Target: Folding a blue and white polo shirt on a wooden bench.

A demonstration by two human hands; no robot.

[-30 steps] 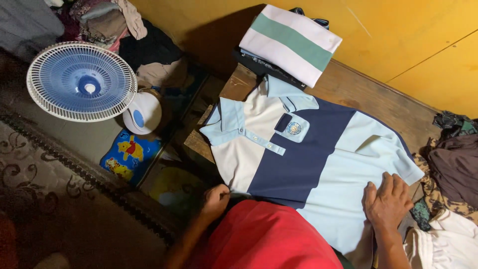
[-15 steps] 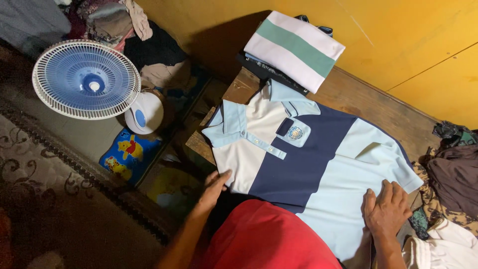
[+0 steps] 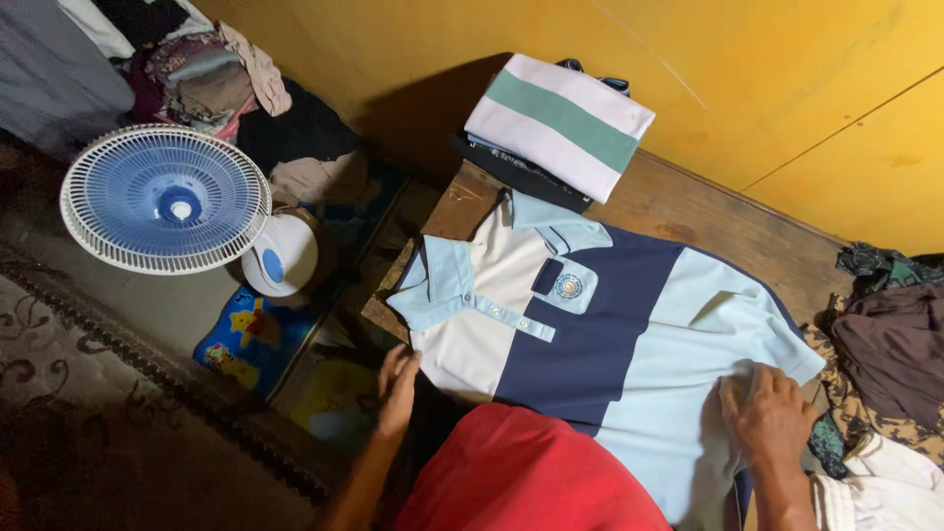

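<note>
A polo shirt (image 3: 600,334) in pale blue, white and navy panels lies spread flat on a wooden table (image 3: 688,211), collar toward the left. My left hand (image 3: 396,385) rests flat with fingers extended at the near left edge of the shirt, beside its white panel. My right hand (image 3: 772,413) is curled on the pale blue fabric near the shirt's right end, and the cloth bunches up under its fingers. My own red garment (image 3: 521,477) fills the bottom middle and hides the shirt's near edge.
A folded white and green striped garment (image 3: 560,123) tops a small stack at the table's far end against the yellow wall. A blue and white fan (image 3: 167,197) stands on the floor at left. Loose clothes (image 3: 890,344) are heaped at right.
My left hand has slid left and down along the shirt's edge. My right hand went from lying flat to gathering the fabric. The view has shifted slightly.
</note>
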